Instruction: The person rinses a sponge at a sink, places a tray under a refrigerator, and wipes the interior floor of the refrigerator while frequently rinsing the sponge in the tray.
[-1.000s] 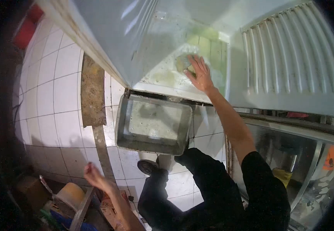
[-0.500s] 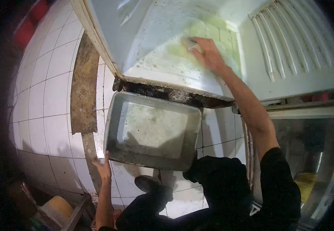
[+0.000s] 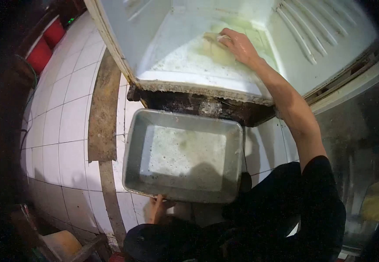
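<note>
My right hand reaches into the white interior of an old refrigerator. Its fingers are closed round a pale, wet sponge, largely hidden by the hand and pressed to the cabinet floor. Greenish-yellow liquid and specks lie on that surface around the hand. Below the refrigerator's dirty front edge, a grey rectangular basin rests on the tiles, holding cloudy water with bubbles. My left hand grips the basin's near rim, left of its middle; some of the fingers are hidden.
A stained brown strip runs along the white floor tiles to the left. Red containers stand at the upper left. A wooden frame is at the lower left, and a glass-fronted panel at the right.
My left hand has moved right from beside the basin's left corner to its near rim. The right hand stays inside the refrigerator with the sponge. The view has shifted.
</note>
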A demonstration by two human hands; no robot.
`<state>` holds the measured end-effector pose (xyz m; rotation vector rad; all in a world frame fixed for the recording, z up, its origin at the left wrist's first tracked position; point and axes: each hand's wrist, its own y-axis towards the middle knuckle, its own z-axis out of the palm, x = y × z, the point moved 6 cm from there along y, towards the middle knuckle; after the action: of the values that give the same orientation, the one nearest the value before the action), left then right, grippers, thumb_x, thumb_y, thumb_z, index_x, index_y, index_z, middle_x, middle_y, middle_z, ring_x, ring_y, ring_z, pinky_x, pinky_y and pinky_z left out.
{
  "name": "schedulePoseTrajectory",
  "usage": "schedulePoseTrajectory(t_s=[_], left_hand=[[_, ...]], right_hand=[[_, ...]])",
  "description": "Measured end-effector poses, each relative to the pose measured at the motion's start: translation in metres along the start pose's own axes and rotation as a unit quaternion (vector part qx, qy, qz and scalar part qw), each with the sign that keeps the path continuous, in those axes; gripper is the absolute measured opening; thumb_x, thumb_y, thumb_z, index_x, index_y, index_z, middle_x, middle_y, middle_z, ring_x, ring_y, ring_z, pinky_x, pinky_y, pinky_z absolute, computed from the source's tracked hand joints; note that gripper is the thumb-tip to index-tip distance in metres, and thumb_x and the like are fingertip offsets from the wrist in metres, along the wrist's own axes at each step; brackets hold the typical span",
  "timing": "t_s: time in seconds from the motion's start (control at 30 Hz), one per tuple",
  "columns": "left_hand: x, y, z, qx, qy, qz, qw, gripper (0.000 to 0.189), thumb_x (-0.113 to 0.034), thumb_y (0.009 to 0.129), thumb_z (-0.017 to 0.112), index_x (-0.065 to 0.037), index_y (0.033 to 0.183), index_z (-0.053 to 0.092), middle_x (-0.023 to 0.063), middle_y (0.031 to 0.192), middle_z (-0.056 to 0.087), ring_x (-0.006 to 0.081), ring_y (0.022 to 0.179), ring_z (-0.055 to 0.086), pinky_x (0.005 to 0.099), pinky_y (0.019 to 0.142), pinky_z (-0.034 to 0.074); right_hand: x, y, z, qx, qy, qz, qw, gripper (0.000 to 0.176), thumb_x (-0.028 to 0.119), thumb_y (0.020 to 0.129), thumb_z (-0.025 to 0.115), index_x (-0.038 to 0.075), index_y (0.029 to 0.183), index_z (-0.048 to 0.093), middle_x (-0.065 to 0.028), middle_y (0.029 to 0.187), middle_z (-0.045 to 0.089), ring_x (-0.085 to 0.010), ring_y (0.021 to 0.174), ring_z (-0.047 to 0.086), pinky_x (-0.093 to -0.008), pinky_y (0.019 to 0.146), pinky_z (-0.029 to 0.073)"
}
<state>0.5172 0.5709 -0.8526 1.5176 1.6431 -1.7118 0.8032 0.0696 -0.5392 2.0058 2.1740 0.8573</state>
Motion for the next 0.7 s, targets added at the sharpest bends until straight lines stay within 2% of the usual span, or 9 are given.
schedulePoseTrajectory(t_s=[0.03, 0.1, 0.13, 0.23, 0.3, 0.33, 0.53, 0.6, 0.7], left_hand=[[-0.012, -0.001, 0.009, -0.01, -0.052, 0.039, 0.998, 0.046, -0.031, 0.093, 0.06, 0.004, 0.12, 0.045, 0.0196, 0.103, 0.061, 0.0324, 0.09, 0.067, 0.0406, 0.072, 0.057], [-0.034, -0.018, 0.031, -0.033, -0.266, -0.189, 0.945, 0.055, -0.042, 0.092, 0.06, -0.001, 0.123, 0.043, 0.0218, 0.111, 0.062, 0.0306, 0.089, 0.069, 0.0406, 0.068, 0.058], [-0.049, -0.019, 0.037, -0.036, -0.272, -0.191, 0.942, 0.055, -0.042, 0.092, 0.06, -0.001, 0.123, 0.043, 0.0218, 0.111, 0.062, 0.0306, 0.089, 0.069, 0.0406, 0.068, 0.058], [-0.065, -0.021, 0.048, -0.036, -0.243, -0.118, 0.962, 0.054, -0.042, 0.093, 0.059, -0.003, 0.126, 0.041, 0.0204, 0.107, 0.063, 0.0298, 0.089, 0.069, 0.0399, 0.066, 0.058], [-0.062, -0.021, 0.059, -0.017, -0.327, -0.165, 0.93, 0.049, -0.022, 0.092, 0.06, -0.003, 0.129, 0.033, 0.0215, 0.116, 0.055, 0.0348, 0.094, 0.066, 0.0434, 0.072, 0.057], [-0.055, -0.018, 0.06, -0.018, -0.327, -0.164, 0.931, 0.049, -0.022, 0.092, 0.06, -0.003, 0.129, 0.033, 0.0215, 0.116, 0.055, 0.0348, 0.094, 0.066, 0.0434, 0.072, 0.057], [-0.061, -0.021, 0.075, -0.006, -0.37, -0.133, 0.919, 0.056, -0.032, 0.093, 0.061, -0.005, 0.132, 0.03, 0.0207, 0.118, 0.055, 0.0359, 0.094, 0.065, 0.0464, 0.07, 0.055], [-0.049, -0.03, 0.076, 0.003, -0.338, -0.25, 0.907, 0.062, -0.042, 0.093, 0.06, -0.008, 0.134, 0.028, 0.0211, 0.119, 0.055, 0.0365, 0.097, 0.063, 0.049, 0.07, 0.053], [-0.034, -0.028, 0.077, 0.055, -0.362, -0.222, 0.904, 0.07, -0.048, 0.092, 0.058, -0.007, 0.137, 0.023, 0.0222, 0.121, 0.054, 0.0372, 0.102, 0.06, 0.0518, 0.071, 0.052]], right_hand=[[-0.006, 0.003, -0.008, 0.007, 0.009, 0.082, 0.997, 0.038, 0.038, 0.095, 0.053, 0.005, 0.114, 0.057, -0.0229, 0.088, 0.066, -0.0398, 0.085, 0.064, -0.0467, 0.078, 0.05], [-0.026, 0.012, -0.025, -0.05, -0.01, 0.043, 0.998, 0.037, 0.036, 0.095, 0.052, 0.004, 0.112, 0.056, -0.0246, 0.084, 0.066, -0.0408, 0.082, 0.064, -0.0484, 0.076, 0.049], [-0.037, 0.016, -0.035, -0.11, -0.025, 0.009, 0.994, 0.035, 0.035, 0.095, 0.051, 0.003, 0.111, 0.055, -0.0263, 0.08, 0.065, -0.0419, 0.079, 0.064, -0.0501, 0.073, 0.049], [-0.063, 0.027, -0.052, -0.082, -0.127, 0.06, 0.987, 0.033, 0.03, 0.094, 0.051, 0.0, 0.107, 0.052, -0.0253, 0.088, 0.065, -0.0435, 0.084, 0.063, -0.0512, 0.075, 0.048], [-0.079, 0.022, -0.046, -0.071, -0.129, 0.072, 0.987, 0.035, 0.031, 0.093, 0.05, 0.0, 0.111, 0.05, -0.0261, 0.091, 0.065, -0.0451, 0.087, 0.062, -0.0517, 0.076, 0.048], [-0.088, 0.02, -0.043, -0.065, -0.138, 0.085, 0.985, 0.039, 0.033, 0.093, 0.05, 0.0, 0.115, 0.048, -0.0269, 0.094, 0.065, -0.0468, 0.089, 0.061, -0.0523, 0.078, 0.048], [-0.081, 0.004, 0.001, 0.009, -0.094, 0.066, 0.993, 0.047, 0.041, 0.093, 0.05, 0.007, 0.126, 0.045, -0.0256, 0.109, 0.064, -0.0434, 0.1, 0.061, -0.0492, 0.087, 0.048], [-0.079, 0.005, 0.009, 0.01, -0.092, 0.044, 0.995, 0.049, 0.042, 0.093, 0.051, 0.009, 0.129, 0.046, -0.0228, 0.113, 0.064, -0.0411, 0.103, 0.061, -0.0474, 0.089, 0.048], [-0.078, 0.005, 0.013, 0.027, -0.094, 0.043, 0.994, 0.05, 0.043, 0.093, 0.053, 0.01, 0.13, 0.05, -0.0183, 0.122, 0.061, -0.0388, 0.109, 0.059, -0.0441, 0.093, 0.047]])
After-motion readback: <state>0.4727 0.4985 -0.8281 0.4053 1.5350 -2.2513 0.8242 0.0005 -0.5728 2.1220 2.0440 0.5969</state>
